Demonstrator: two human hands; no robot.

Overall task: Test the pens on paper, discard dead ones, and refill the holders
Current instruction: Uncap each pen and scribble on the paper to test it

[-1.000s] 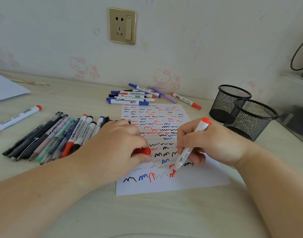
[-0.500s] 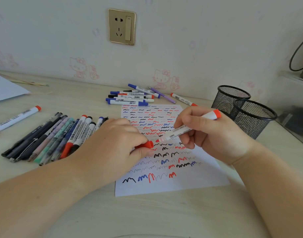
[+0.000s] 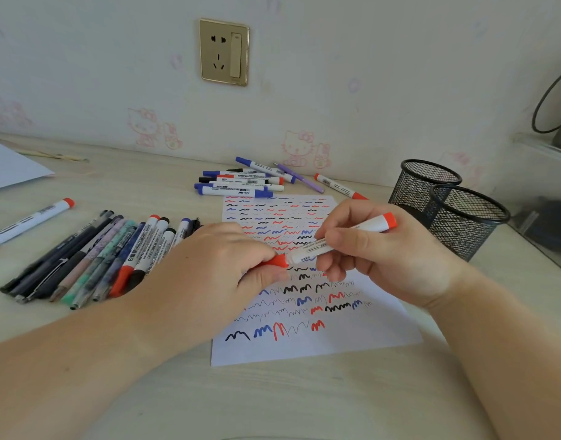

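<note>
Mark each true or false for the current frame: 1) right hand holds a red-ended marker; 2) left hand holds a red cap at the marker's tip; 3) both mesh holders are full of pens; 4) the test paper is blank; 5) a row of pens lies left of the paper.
1) True. The right hand grips the red-ended marker above the paper.
2) True. The left hand pinches the red cap right at the marker's tip.
3) False. No pens stick out of either mesh holder.
4) False. The paper is covered in black, blue and red squiggles.
5) True. The row of pens lies on the desk left of the paper.
</note>
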